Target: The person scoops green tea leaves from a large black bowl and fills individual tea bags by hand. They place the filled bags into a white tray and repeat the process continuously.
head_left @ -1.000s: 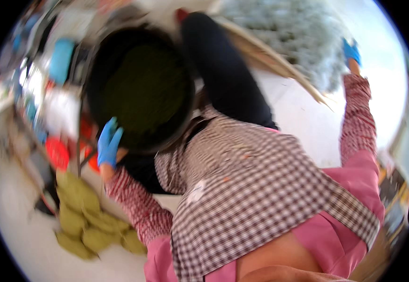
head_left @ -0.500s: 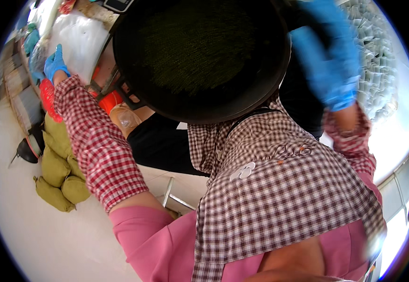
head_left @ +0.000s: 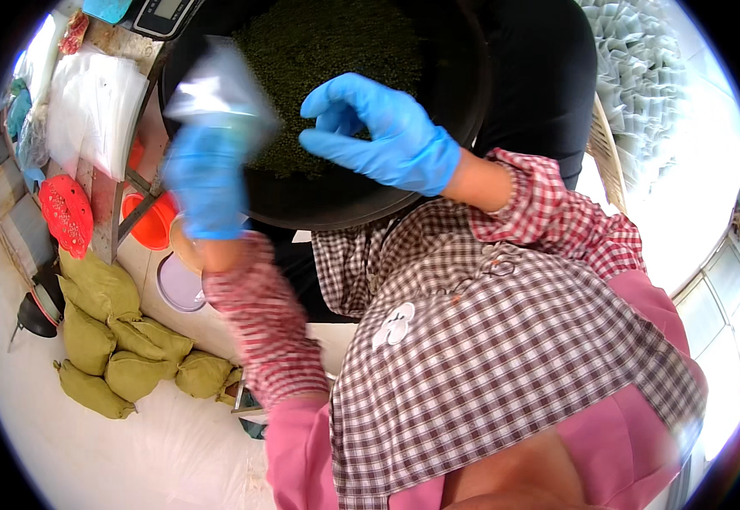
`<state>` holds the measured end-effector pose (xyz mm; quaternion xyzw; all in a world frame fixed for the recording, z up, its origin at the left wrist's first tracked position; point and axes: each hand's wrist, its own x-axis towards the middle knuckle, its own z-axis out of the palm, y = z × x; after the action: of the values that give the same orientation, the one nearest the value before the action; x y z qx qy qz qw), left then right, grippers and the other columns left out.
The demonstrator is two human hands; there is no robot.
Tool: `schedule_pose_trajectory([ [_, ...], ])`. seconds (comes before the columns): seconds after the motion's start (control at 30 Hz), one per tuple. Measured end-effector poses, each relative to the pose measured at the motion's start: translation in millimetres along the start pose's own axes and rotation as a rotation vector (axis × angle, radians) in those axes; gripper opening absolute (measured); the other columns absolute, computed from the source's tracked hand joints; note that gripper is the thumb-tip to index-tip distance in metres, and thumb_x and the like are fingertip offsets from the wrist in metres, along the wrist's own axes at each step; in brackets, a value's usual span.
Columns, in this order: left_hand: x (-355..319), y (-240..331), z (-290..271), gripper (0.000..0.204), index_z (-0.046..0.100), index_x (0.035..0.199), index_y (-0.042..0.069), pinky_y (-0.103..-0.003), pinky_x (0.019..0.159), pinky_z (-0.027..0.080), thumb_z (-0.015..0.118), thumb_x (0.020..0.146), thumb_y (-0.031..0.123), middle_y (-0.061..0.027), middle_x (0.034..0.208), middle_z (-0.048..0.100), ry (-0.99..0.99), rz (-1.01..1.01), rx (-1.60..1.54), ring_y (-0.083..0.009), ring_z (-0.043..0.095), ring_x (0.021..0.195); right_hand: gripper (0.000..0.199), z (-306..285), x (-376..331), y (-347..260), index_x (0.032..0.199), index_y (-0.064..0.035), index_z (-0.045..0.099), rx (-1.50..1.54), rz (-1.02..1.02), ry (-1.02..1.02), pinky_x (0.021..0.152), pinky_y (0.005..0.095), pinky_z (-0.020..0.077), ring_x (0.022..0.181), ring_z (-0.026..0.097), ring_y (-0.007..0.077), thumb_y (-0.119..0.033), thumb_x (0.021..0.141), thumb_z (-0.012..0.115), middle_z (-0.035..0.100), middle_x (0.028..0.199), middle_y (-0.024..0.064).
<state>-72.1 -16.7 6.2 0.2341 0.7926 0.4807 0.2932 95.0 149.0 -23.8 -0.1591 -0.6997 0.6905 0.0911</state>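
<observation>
Well, both blue-gloved hands are up at the black pan, top centre of the frame! The left hand (head_left: pixel 206 183), badly blurred, is closed on a clear plastic bag (head_left: pixel 221 89), which rises above the fingers in front of the left part of the black pan (head_left: pixel 327 204); the exact grip is lost in the blur. Across from it, just right of centre, the right hand (head_left: pixel 387 140) is curled but loose, thumb and fingers apart, poised over the green granules (head_left: pixel 323 42) spread in the pan. The two hands stand near each other, not touching.

Over to the upper left: a stack of clear bags (head_left: pixel 98 106) lies flat, a dark scale (head_left: pixel 166 13) just beyond. Below sit a red perforated piece (head_left: pixel 66 212) and an orange-red bucket (head_left: pixel 149 223). Lower left, plump olive sacks (head_left: pixel 136 374) huddle on the floor; upper right, pale packets (head_left: pixel 642 93) crowd in rows.
</observation>
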Motion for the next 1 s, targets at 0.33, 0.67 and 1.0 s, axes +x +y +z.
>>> schedule_pose_trajectory([
  [0.33, -106.4, -46.4, 125.8, 0.016, 0.066, 0.093, -0.001, -0.021, 0.060, 0.042, 0.069, 0.079, 0.003, 0.0009, 0.078, 0.060, 0.063, -0.099, -0.366, -0.0061, 0.050, 0.068, 0.076, -15.2, -55.2, 17.2, 0.101, -0.0015, 0.049, -0.389, 0.260, -0.381, 0.068, 0.0427, 0.0491, 0.078, 0.062, 0.0372, -0.069, 0.068, 0.060, 0.063, 0.083, 0.0221],
  [0.67, -113.2, -31.3, 148.5, 0.019, 0.058, 0.085, 0.004, -0.030, 0.059, 0.046, 0.071, 0.072, 0.005, -0.0056, 0.078, 0.057, 0.000, -0.131, 0.145, -0.0166, 0.057, 0.067, 0.025, -19.1, -74.7, 35.9, 0.082, -0.0065, 0.061, -0.720, -0.014, -0.299, 0.052, 0.0401, 0.0476, 0.058, 0.059, 0.0299, -0.028, 0.088, 0.050, 0.060, 0.065, 0.0122],
  [1.0, -85.8, -8.4, 145.6, 0.049, 0.048, 0.125, 0.016, -0.042, 0.070, 0.050, 0.063, 0.078, 0.015, -0.0145, 0.098, 0.060, -0.068, -0.112, 0.997, -0.0337, 0.061, 0.087, 0.018, -21.3, -56.9, 0.3, 0.073, -0.0069, 0.066, -1.022, 0.056, -0.508, 0.049, 0.0418, 0.0468, 0.057, 0.060, 0.0311, -0.022, 0.074, 0.056, 0.062, 0.067, 0.0143],
])
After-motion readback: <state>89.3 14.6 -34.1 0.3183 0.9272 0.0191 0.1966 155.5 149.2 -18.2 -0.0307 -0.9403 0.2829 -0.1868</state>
